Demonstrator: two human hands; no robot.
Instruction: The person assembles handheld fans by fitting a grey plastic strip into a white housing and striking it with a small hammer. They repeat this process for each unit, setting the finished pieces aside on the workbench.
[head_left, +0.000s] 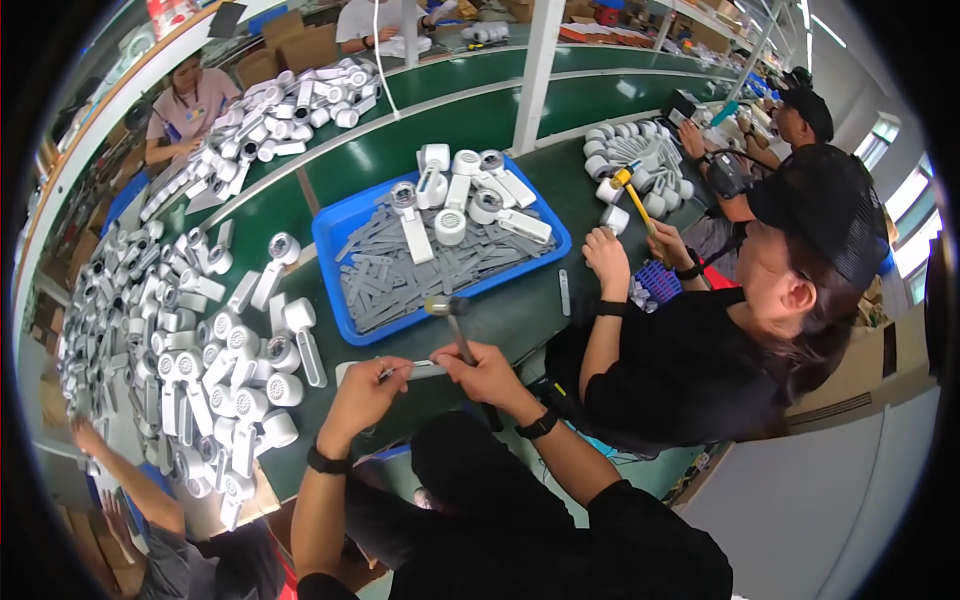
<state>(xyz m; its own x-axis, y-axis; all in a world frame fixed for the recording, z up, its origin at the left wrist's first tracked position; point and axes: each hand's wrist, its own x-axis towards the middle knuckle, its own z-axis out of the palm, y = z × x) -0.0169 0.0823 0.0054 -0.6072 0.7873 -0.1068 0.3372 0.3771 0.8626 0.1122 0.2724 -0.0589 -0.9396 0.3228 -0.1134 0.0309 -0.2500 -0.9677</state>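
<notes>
My left hand (372,392) is closed in a pinch near the table's front edge, fingertips on a small piece that I cannot make out. My right hand (483,374) wraps round a hammer (455,325), whose head points up and away from me. Between the two hands lies a pale, narrow part (427,369), and the right fingertips touch its end. Just beyond stands a blue tray (350,325) holding many grey flat strips (400,285), with several white handheld fan bodies (450,227) on top.
White fan bodies (240,350) pile up on the left. At right, a co-worker in a black cap (820,205) holds a yellow hammer (632,190) near round white fan parts (640,150). One grey strip (564,292) lies beside the tray. Another person's arm (135,475) reaches in lower left.
</notes>
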